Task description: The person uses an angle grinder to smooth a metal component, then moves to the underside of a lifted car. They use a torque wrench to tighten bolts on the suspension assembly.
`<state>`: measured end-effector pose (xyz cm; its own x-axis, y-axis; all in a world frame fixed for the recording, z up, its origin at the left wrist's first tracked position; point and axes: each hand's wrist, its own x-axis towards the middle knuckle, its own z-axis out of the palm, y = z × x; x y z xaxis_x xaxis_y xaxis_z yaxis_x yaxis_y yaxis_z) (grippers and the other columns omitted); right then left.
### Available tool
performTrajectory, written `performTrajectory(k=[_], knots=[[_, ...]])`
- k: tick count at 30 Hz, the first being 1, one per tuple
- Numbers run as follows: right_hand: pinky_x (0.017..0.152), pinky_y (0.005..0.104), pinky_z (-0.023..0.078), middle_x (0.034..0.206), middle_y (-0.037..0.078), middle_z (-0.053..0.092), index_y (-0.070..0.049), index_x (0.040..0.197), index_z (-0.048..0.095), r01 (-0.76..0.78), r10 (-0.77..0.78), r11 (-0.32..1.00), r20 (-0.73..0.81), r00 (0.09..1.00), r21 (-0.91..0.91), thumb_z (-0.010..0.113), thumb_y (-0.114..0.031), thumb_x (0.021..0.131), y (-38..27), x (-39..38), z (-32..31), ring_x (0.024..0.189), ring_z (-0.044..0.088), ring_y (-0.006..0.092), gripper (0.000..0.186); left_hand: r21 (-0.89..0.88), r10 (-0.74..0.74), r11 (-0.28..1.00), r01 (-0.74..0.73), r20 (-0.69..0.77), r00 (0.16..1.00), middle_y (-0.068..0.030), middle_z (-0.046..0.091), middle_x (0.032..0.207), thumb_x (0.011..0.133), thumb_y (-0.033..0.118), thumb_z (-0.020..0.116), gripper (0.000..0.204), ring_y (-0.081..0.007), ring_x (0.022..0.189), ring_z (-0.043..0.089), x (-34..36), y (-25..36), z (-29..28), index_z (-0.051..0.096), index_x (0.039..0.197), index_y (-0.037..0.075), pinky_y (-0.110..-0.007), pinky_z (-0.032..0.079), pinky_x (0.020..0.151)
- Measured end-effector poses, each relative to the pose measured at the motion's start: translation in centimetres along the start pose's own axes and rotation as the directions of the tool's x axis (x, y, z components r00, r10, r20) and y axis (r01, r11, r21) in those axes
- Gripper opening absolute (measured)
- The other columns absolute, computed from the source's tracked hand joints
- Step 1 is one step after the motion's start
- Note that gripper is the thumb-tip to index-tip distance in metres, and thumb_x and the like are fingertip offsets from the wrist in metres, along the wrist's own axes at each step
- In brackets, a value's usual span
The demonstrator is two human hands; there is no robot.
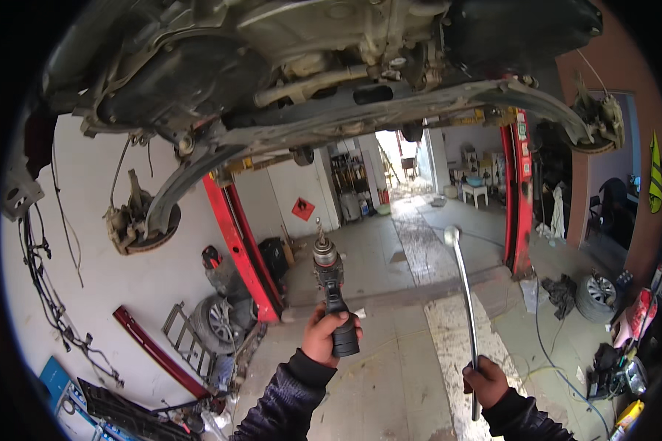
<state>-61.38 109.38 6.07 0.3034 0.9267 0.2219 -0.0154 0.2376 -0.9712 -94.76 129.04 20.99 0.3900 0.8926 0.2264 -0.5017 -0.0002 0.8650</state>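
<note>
Garage workshop w/ concrete floor point(390, 367) and a car raised on red lift posts point(239, 242); its underside point(331, 81) fills the top of the view, front subframe and bare wheel hubs exposed, no wheels on. Left hand point(322, 334) is wrapped tight round the black grip of a cordless impact wrench point(332, 294), nose pointing up toward the underbody but well short of it. Right hand point(485, 381) is closed on the lower end of a long chrome breaker bar point(465, 301), held near upright, head end up. Both tools hang in mid-air over the floor, touching nothing on the car. Loose wheels lie by the left wall and at the right edge of the floor.

Judgement: the step looks like the approach to an underbody fastener, tools ready, not yet engaged. Next move prob. needs one tool lifted and seated squarely on a bolt head overhead; which bolt can't be told.
</note>
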Motion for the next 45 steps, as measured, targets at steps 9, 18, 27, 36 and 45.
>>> performTrajectory(k=[9, 18, 27, 36, 45], knots=[[0.089, 0.0602, 0.060, 0.118, 0.034, 0.079, -0.011, 0.103, 0.088, -0.249, 0.210, 0.835, -0.134, 0.968, -0.491, 0.085, -0.051, 0.103, 19.2, 8.7, 2.7, 0.105, 0.079, 0.0446, 0.040, -0.056, 0.214, 0.977, -0.207, 0.248, 0.945, -0.0141, 0.077, 0.120, 0.120, 0.069, 0.050, 0.064, -0.0349, 0.102, 0.080, 18.8, 7.1, 1.4, 0.048, 0.169, 0.028, -0.053, 0.067, 0.079], [0.074, 0.0598, 0.061, 0.090, 0.025, 0.075, 0.009, 0.150, 0.055, 0.200, -0.045, 0.319, 0.196, 0.980, -0.926, 0.056, -0.024, 0.113, 35.2, 9.8, 4.0, 0.085, 0.074, 0.0454, 0.049, -0.025, 0.242, 0.964, -0.265, 0.503, 0.830, -0.0149, 0.076, 0.099, 0.117, 0.038, 0.068, 0.035, -0.0284, 0.076, 0.076, 32.4, 16.6, 6.2, 0.057, 0.138, 0.012, -0.041, 0.059, 0.061], [0.086, 0.0605, 0.061, 0.110, 0.030, 0.082, -0.005, 0.118, 0.075, -0.095, 0.115, 0.609, -0.030, 0.993, -0.787, 0.053, -0.049, 0.116, 37.7, 9.7, 8.6, 0.097, 0.078, 0.0485, 0.049, 0.017, 0.168, 0.972, -0.236, 0.655, 0.736, -0.0141, 0.077, 0.109, 0.115, 0.039, 0.063, 0.035, -0.0312, 0.082, 0.077, 37.4, 24.2, 12.6, 0.062, 0.136, 0.011, -0.046, 0.058, 0.064], [0.090, 0.0475, 0.064, 0.108, 0.018, 0.085, -0.010, 0.118, 0.080, -0.489, 0.359, 0.604, -0.334, 0.872, -0.630, 0.077, -0.041, 0.108, 29.3, 9.3, 8.8, 0.098, 0.079, 0.0304, 0.033, -0.098, 0.217, 0.973, -0.207, 0.682, 0.699, -0.0211, 0.076, 0.111, 0.118, 0.039, 0.060, 0.039, -0.0359, 0.087, 0.078, 37.8, 28.1, 17.8, 0.064, 0.133, 0.003, -0.045, 0.057, 0.063], [0.072, 0.0388, 0.058, 0.097, 0.008, 0.076, -0.011, 0.119, 0.075, -0.480, 0.584, 0.547, 0.098, 0.806, 0.686, 0.063, -0.035, 0.117, 34.1, 7.4, 4.0, 0.083, 0.068, 0.0242, 0.026, -0.212, 0.210, 0.974, -0.082, 0.694, 0.689, -0.0222, 0.072, 0.115, 0.121, 0.038, 0.055, 0.037, -0.0391, 0.090, 0.078, 39.5, 31.8, 21.1, 0.061, 0.131, 0.002, -0.047, 0.065, 0.069]])
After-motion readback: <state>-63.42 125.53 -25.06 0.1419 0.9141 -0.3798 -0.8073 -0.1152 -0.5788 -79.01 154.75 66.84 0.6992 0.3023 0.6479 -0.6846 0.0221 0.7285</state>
